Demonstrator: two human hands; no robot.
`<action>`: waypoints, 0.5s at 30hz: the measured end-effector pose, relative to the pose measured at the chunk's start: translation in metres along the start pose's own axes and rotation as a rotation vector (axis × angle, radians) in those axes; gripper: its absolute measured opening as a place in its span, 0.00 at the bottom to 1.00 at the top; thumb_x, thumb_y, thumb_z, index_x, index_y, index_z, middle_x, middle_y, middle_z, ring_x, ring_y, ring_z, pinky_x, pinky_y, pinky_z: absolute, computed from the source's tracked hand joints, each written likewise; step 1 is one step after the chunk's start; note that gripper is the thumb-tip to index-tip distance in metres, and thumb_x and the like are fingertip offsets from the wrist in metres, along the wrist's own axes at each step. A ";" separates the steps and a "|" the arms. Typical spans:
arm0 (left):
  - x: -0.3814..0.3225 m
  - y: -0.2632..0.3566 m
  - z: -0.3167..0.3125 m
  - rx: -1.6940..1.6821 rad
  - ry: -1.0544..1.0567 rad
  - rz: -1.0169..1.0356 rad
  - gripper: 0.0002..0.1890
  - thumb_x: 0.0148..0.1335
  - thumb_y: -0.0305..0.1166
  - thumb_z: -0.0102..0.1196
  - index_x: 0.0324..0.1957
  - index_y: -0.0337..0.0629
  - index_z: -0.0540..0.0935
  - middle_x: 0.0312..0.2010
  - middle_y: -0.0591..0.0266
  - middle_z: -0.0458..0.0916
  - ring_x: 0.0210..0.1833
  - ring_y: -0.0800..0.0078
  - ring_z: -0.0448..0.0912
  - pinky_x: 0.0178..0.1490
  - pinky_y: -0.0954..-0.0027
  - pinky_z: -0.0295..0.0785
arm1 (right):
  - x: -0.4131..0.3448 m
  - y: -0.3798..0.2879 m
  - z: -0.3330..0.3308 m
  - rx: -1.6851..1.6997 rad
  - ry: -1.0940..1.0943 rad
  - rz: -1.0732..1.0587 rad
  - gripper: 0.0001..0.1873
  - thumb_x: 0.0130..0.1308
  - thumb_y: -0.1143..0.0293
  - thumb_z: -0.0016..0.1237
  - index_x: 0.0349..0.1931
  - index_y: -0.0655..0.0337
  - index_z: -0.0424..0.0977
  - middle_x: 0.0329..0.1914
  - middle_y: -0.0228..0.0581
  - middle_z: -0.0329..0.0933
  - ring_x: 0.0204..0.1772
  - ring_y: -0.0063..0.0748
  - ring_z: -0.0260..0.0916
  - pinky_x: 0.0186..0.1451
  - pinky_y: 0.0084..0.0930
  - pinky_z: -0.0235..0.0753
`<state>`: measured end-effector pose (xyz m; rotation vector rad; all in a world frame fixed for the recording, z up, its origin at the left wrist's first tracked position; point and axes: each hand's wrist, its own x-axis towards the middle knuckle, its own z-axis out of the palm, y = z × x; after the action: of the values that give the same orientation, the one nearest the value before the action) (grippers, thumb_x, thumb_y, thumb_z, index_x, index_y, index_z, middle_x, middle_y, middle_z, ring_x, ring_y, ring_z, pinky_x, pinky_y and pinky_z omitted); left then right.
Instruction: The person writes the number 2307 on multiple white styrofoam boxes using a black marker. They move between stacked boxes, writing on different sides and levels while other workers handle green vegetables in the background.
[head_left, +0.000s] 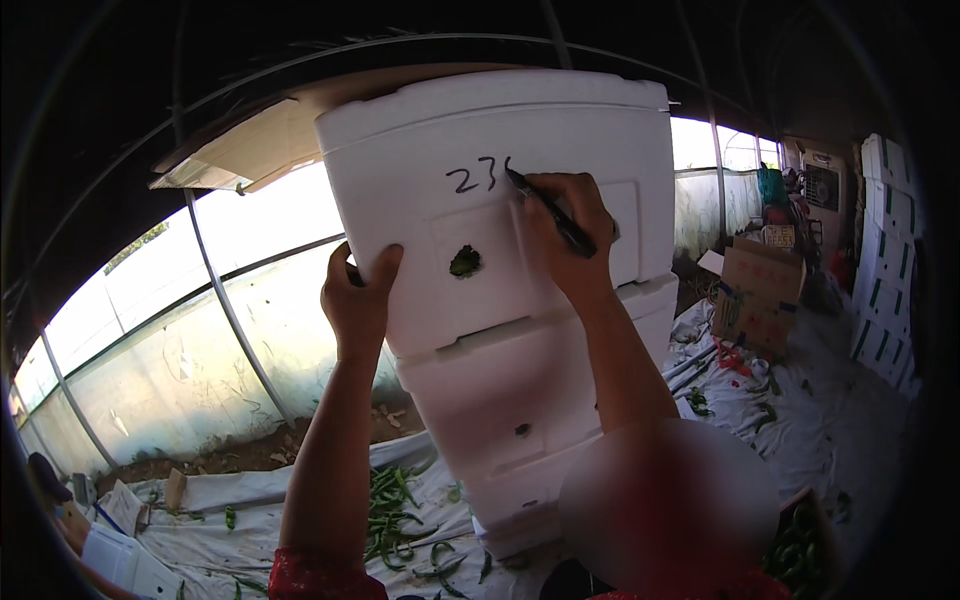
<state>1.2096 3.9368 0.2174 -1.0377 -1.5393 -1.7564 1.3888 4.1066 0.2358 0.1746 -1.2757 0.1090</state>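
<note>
A white styrofoam box with a lid stands on top of a stack of similar foam boxes. Black handwritten figures mark its upper side, above a ragged hole through which something green shows. My right hand holds a black marker pen, its tip at the last, partly drawn stroke. With the thumb on the box's left side face and the fingers around the corner, my left hand steadies the top box; its fingertips are hidden.
Long green peppers lie on white sheeting at the foot of the stack. An open cardboard box stands at right, before a parked vehicle. More foam boxes are stacked at far right. Part of another person shows at lower left.
</note>
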 end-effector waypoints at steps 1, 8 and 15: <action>0.000 -0.002 0.001 -0.008 0.002 0.013 0.33 0.54 0.49 0.71 0.52 0.33 0.79 0.23 0.63 0.80 0.24 0.77 0.77 0.31 0.73 0.74 | 0.000 0.004 -0.001 0.033 0.017 -0.001 0.12 0.59 0.75 0.57 0.44 0.61 0.79 0.37 0.41 0.77 0.39 0.36 0.74 0.44 0.30 0.75; 0.001 -0.005 0.001 -0.018 0.036 0.041 0.30 0.54 0.49 0.71 0.49 0.34 0.81 0.22 0.64 0.80 0.23 0.79 0.76 0.31 0.74 0.72 | 0.005 0.009 0.001 0.111 0.053 0.010 0.13 0.59 0.74 0.59 0.46 0.61 0.79 0.40 0.41 0.78 0.40 0.35 0.75 0.45 0.29 0.76; 0.002 -0.009 0.002 -0.017 0.028 0.049 0.30 0.54 0.49 0.71 0.50 0.34 0.81 0.23 0.64 0.81 0.24 0.79 0.76 0.31 0.74 0.73 | 0.011 0.015 -0.003 0.126 0.050 0.053 0.13 0.59 0.74 0.59 0.46 0.61 0.79 0.39 0.40 0.78 0.40 0.35 0.76 0.46 0.28 0.76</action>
<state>1.2015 3.9406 0.2141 -1.0456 -1.4720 -1.7468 1.3924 4.1221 0.2462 0.2451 -1.2246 0.2384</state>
